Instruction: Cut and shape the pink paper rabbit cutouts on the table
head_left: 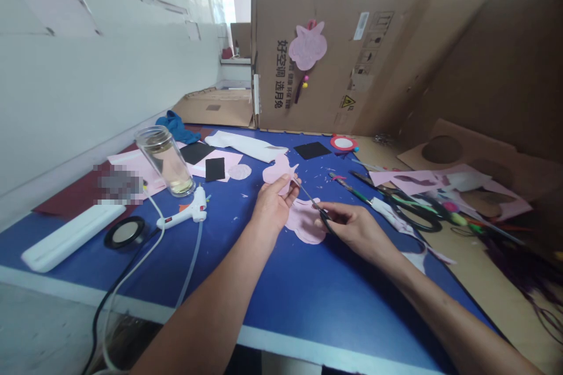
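My left hand (273, 206) pinches a pink cut-out piece of felt (278, 172) above the blue table (246, 281). My right hand (352, 226) grips small black-handled scissors (313, 203), whose thin blades point up-left and meet the edge of the pink piece. A second pink felt shape (303, 222) lies flat on the table just under both hands.
A white glue gun (187, 212) with cable, a clear glass jar (165, 159), a white bar (70, 237) and a black ring (125, 232) lie left. Large scissors (411, 210) and pink scraps sit right. A cardboard wall (352, 52) with a pink ornament (307, 46) stands behind.
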A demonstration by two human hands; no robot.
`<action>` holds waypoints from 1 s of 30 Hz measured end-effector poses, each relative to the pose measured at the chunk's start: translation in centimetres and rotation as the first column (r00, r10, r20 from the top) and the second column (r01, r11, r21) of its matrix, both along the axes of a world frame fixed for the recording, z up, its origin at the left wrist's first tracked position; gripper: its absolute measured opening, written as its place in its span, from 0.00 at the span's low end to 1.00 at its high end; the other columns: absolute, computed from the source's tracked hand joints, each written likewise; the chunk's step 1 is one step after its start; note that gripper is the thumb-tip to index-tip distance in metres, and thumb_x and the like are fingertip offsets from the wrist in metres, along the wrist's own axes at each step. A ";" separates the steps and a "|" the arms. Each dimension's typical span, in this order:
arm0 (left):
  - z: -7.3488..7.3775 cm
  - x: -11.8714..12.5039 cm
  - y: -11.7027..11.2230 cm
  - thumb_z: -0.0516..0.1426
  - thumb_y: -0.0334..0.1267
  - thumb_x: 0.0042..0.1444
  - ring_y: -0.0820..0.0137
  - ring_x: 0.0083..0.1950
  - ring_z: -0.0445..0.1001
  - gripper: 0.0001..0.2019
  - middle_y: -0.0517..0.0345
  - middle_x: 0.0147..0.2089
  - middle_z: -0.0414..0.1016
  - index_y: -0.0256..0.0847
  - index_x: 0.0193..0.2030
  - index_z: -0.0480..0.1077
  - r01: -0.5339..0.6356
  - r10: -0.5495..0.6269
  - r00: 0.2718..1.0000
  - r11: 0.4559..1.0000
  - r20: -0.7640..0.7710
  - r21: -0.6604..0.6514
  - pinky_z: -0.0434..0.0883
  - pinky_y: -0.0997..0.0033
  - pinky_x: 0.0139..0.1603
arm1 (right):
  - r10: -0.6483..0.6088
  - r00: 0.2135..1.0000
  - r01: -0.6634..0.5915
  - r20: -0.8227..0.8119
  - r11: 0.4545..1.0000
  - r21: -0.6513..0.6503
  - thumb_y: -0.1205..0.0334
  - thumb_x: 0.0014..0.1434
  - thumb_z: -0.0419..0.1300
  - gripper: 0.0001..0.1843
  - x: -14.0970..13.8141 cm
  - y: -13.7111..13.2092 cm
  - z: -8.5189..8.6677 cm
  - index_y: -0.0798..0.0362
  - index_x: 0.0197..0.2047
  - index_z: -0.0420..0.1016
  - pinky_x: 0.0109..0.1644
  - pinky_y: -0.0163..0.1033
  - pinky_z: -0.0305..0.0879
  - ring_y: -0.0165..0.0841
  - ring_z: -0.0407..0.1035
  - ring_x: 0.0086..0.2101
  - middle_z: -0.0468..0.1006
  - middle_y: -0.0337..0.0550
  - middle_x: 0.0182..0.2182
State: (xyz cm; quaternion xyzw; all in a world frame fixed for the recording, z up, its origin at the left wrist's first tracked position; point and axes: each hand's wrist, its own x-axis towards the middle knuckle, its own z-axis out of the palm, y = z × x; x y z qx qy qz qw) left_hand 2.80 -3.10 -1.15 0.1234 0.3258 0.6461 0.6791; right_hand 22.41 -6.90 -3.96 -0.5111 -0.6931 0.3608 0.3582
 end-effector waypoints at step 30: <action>-0.3 0.2 -0.1 0.64 0.25 0.59 0.72 0.36 0.82 0.02 0.51 0.36 0.83 0.34 0.37 0.79 0.006 -0.006 0.999 1.000 0.047 -0.010 0.78 0.74 0.43 | -0.009 0.999 0.009 -0.033 1.000 -0.013 0.49 0.56 0.69 0.24 -0.8 -0.4 0.9 0.53 0.51 0.89 0.32 0.36 0.58 0.31 0.60 0.27 0.72 0.37 0.25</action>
